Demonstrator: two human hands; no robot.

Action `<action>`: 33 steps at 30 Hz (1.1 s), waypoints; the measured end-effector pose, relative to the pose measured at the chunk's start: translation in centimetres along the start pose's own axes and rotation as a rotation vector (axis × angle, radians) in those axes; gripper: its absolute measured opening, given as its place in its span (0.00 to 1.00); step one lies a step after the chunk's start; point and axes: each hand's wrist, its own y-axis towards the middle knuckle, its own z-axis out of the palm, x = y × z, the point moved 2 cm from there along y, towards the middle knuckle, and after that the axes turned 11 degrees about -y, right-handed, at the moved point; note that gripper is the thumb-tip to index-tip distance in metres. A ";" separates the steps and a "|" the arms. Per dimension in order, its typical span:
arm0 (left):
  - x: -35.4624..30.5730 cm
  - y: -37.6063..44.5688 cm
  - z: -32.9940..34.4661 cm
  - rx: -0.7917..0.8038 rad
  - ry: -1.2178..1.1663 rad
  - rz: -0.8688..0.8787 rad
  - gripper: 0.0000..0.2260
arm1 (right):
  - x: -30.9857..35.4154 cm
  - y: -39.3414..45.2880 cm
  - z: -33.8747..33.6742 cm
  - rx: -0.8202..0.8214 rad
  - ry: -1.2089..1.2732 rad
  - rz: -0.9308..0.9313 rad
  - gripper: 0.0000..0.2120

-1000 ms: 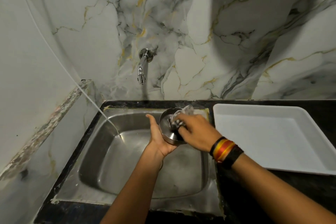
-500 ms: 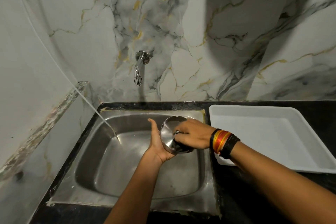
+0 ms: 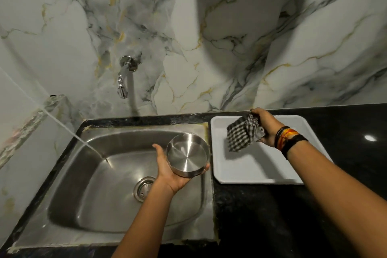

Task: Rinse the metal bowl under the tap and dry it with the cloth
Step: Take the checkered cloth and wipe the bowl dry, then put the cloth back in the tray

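Note:
My left hand point(image 3: 167, 170) cradles the round metal bowl point(image 3: 187, 154) from below, tilted with its shiny inside facing me, over the right side of the steel sink point(image 3: 88, 190). Off to the right, my right hand point(image 3: 265, 126) grips a black-and-white checked cloth point(image 3: 243, 133) that hangs above the white tray point(image 3: 270, 170). The cloth is apart from the bowl. The chrome tap point(image 3: 123, 78) sticks out of the marble wall above the sink; no water runs from it.
The tray lies on the black counter point(image 3: 251, 216) right of the sink. A drain point(image 3: 144, 188) sits in the sink bottom. A thin white line point(image 3: 52, 119) slants from the left wall into the basin. Marble walls close off the back and left.
My right hand has pulled the cloth out of the bowl and swung right, over the tray. My left hand keeps the bowl, now with its inside uncovered.

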 end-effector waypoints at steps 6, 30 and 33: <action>5.1 0.3 0.9 0.000 -0.030 -0.097 0.53 | -2.4 3.0 -9.5 -0.061 -0.228 0.058 0.17; 19.0 7.0 6.2 -0.005 0.136 0.099 0.32 | -8.3 -1.6 -9.6 -0.025 -0.388 -0.281 0.11; 19.2 8.0 6.3 -0.010 0.193 0.108 0.33 | -8.3 -0.7 -9.1 -0.147 -0.448 -0.302 0.09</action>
